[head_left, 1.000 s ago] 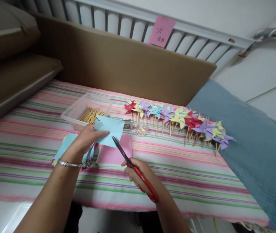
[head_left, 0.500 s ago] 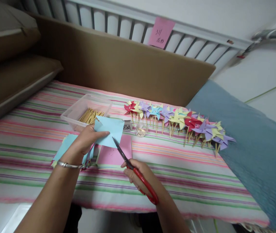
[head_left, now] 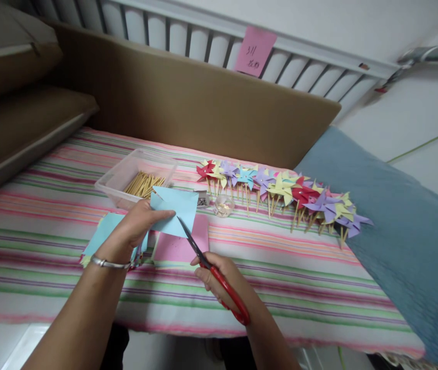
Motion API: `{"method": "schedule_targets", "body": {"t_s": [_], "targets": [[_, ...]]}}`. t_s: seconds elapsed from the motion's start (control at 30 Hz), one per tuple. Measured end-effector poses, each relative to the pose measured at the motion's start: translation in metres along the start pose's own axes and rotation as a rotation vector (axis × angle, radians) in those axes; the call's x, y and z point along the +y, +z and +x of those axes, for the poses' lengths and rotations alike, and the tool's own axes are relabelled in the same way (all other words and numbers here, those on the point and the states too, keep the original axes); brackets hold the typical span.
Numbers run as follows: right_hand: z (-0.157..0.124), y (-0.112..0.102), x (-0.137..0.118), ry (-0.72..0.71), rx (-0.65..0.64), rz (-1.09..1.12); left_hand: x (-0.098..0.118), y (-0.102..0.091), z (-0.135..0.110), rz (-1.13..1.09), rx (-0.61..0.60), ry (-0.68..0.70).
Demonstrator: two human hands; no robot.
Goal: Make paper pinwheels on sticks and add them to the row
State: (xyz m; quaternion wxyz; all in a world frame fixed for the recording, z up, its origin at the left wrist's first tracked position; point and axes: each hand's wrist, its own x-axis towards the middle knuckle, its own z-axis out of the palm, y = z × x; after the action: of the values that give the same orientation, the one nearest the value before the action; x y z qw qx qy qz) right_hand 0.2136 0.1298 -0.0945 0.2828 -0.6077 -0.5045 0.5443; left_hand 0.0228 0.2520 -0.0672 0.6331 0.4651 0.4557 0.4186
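A: Which step?
B: Apparently cutting: pinching a light-blue paper square (head_left: 182, 205) in the nearly closed left hand (head_left: 136, 223), over the striped cloth (head_left: 280, 267), left of centre; gripping red-handled scissors (head_left: 204, 259) in the curled right hand (head_left: 215, 272), tips at the square.
A: And next?
B: Probably calls for careful snipping, avoiding the left thumb (head_left: 165, 214), close to the tips.
A: Around?
B: Below, a pink sheet (head_left: 182, 250); leftward, stacked paper (head_left: 105, 232); beyond, a plastic box (head_left: 107, 186) of wooden sticks (head_left: 140, 184); toward the cloth's far right corner, paper pinwheels (head_left: 306, 193).

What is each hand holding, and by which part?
Left hand: the light-blue, squarish paper sheet, pinched at its left side. Right hand: the dark metal scissors, by their red handles.
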Motion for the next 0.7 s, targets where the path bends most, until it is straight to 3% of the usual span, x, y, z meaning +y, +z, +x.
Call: {"method": "schedule_targets", "body": {"t_s": [0.7], "targets": [[-0.0008,-0.0001,-0.0037,-0.001,0.007,-0.017,0.002,0.0003,-0.0012,0.008,-0.047,0.014]]}}
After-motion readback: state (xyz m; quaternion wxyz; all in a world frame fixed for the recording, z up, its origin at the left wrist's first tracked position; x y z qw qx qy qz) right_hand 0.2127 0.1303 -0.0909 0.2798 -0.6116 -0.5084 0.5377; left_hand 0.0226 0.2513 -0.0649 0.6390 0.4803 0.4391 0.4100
